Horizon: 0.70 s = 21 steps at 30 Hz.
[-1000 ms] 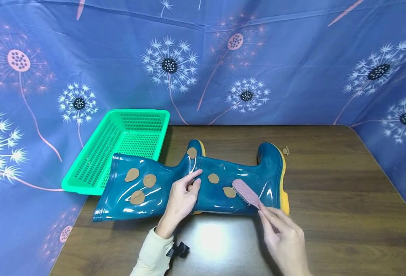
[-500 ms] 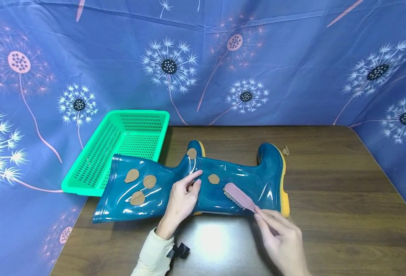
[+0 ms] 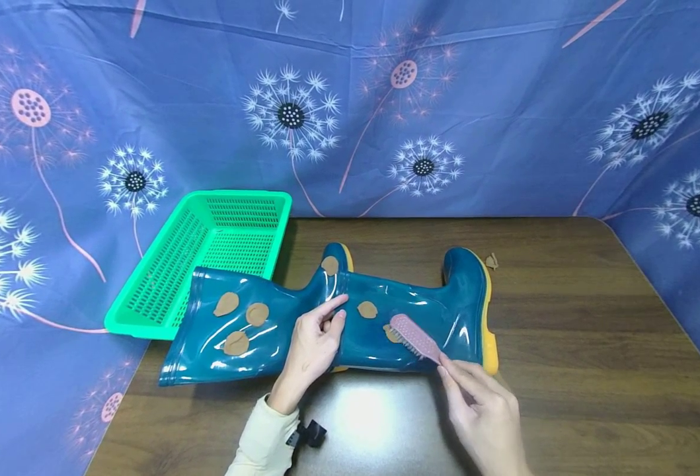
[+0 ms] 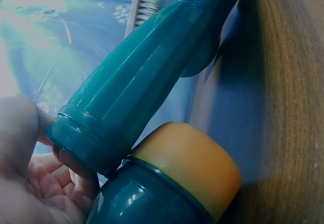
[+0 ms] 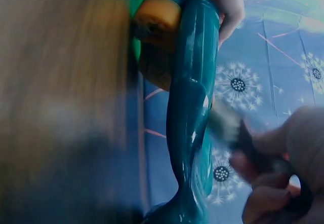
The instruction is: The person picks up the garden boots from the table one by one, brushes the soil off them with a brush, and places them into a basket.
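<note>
Two teal rain boots with yellow soles lie on their sides. My left hand [image 3: 314, 344] grips the cuff of the right-hand rain boot [image 3: 415, 301], index finger along its top edge and other fingers curled at the opening, as the left wrist view shows. Between thumb and fingers my right hand [image 3: 486, 406] holds a pink brush [image 3: 420, 338] by its handle. Its bristles [image 4: 149, 5] face the boot shaft and overlap a tan patch [image 3: 390, 332]. Another tan patch [image 3: 367, 309] sits farther up the shaft. The left-hand rain boot [image 3: 203, 360] bears several more patches.
A green perforated basket [image 3: 114, 320] stands at the back left, partly behind the left-hand boot. A small tan scrap [image 3: 492, 262] lies on the wooden table [image 3: 593, 330] beyond the right-hand boot's toe. A blue dandelion-print cloth [image 3: 492, 112] hangs behind.
The brush first moved left until it covered the lower tan patch, then shifted slightly back right, so part of that patch shows again. My left hand and the boots have stayed in place.
</note>
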Available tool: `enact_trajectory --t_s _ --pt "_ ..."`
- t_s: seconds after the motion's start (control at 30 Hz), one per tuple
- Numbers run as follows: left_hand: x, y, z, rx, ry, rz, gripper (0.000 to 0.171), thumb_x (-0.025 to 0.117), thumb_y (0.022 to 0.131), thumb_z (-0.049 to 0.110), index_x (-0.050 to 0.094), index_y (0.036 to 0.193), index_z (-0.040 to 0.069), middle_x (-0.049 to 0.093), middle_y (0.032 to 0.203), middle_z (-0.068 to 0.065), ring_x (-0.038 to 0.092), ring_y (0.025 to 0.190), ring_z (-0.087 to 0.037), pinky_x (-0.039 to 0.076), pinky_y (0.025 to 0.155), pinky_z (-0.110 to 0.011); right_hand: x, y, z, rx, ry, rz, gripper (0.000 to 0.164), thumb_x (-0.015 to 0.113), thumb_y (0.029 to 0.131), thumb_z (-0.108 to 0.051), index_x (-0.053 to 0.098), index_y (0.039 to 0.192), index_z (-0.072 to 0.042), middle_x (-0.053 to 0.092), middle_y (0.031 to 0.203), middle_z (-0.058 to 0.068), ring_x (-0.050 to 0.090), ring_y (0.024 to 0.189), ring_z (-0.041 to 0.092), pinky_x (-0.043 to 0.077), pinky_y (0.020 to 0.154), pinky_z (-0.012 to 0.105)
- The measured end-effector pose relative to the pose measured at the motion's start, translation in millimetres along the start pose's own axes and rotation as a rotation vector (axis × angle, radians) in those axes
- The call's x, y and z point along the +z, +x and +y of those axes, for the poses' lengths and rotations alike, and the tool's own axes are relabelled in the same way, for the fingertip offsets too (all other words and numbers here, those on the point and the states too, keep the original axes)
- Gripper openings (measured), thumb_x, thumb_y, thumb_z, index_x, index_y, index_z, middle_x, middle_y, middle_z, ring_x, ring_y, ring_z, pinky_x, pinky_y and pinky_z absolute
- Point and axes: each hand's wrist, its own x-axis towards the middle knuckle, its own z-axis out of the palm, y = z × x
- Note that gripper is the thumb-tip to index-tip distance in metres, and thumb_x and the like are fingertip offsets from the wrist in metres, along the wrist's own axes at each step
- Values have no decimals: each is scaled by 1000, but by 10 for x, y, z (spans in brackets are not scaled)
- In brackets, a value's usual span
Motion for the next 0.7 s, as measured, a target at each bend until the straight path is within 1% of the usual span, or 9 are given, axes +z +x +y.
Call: enact_trajectory --t_s 0.07,0.23,0.27,0.33,0.4,0.47,0.53,0.6,0.7 --pt "2 -2 9 2 -4 -2 37 58 110 17 66 146 13 47 62 0 46 51 -12 34 48 -21 -17 4 -8 23 -20 13 29 87 82 3 86 109 -8 81 94 2 67 75 -2 52 66 6" --pt "6 1 27 -2 4 12 37 58 110 17 67 146 14 47 64 0 46 53 -12 33 49 -21 -27 8 -24 -47 116 -45 32 84 81 11 85 109 -5 81 97 4 72 84 0 55 74 7" --pt "4 3 25 -4 8 15 37 58 110 17 67 146 15 47 64 1 46 54 -12 33 49 -21 -19 12 -31 -60 103 -42 31 84 81 9 85 109 -5 81 96 4 71 82 -1 54 73 7" --pt "2 8 19 -8 12 16 37 57 110 18 66 146 15 47 65 1 46 55 -12 33 50 -22 -1 25 -45 -75 48 0 31 86 80 6 85 109 -6 81 95 4 70 79 1 54 71 7" --pt "-1 7 16 -11 7 15 37 58 110 19 66 147 15 47 65 0 46 55 -13 33 50 -22 13 39 -60 -80 43 39 31 86 79 6 85 108 -6 81 95 4 69 77 2 53 69 8" --pt "-3 3 11 -12 4 18 37 58 110 18 66 147 15 47 65 0 46 55 -13 34 50 -22 20 43 -68 -94 77 20 32 85 79 8 85 108 -5 81 95 4 69 77 2 53 67 8" --pt "-4 -1 4 -10 4 18 38 58 110 18 66 147 15 47 65 0 46 55 -12 34 50 -21 22 45 -68 -97 102 -8 32 85 79 9 85 108 -5 81 95 3 71 79 3 54 69 9" --pt "-6 -4 -3 -6 5 15 38 58 110 19 66 147 14 47 65 1 46 54 -12 34 50 -21 15 42 -63 -72 59 -15 30 86 80 6 85 108 -6 81 95 3 71 77 3 54 69 8" --pt "-10 -2 -12 2 6 10 37 58 110 19 66 147 14 47 64 1 45 54 -11 34 50 -21 1 46 -54 -31 -24 29 28 88 80 2 86 107 -7 81 93 3 69 74 2 53 67 7"
